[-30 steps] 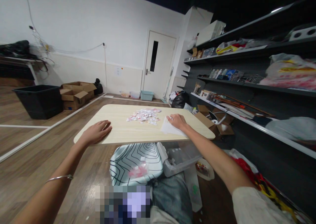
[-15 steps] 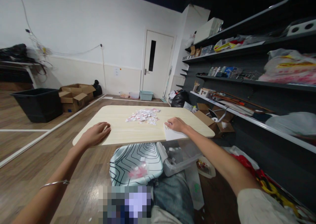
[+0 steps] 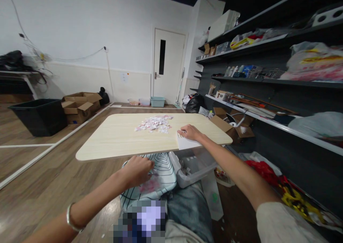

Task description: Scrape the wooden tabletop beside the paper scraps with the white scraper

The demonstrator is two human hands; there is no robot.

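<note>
My left hand (image 3: 139,170) is above a pale blue cushion (image 3: 161,163) with black web-like lines, just below the table's near edge. Its fingers are curled together, and whatever may be in them is hidden. A clear plastic bag with pink contents (image 3: 150,185) lies on the cushion beside that hand. At the right part of the light wooden table (image 3: 115,135), my right hand (image 3: 190,133) has its fingers closed over the far edge of a white sheet (image 3: 184,143). A heap of small white and pinkish paper pieces (image 3: 154,124) lies behind, to its left.
Under the table's near edge stands a clear plastic box (image 3: 191,178) holding small pale pieces. Loaded dark shelves (image 3: 241,80) line the right side. A black bin (image 3: 40,118) and open cardboard boxes (image 3: 80,107) stand on the floor at left.
My left hand has left the table's left part and moved right and toward me, over the cushion, its fingers now more curled. My right hand stays at the white sheet.
</note>
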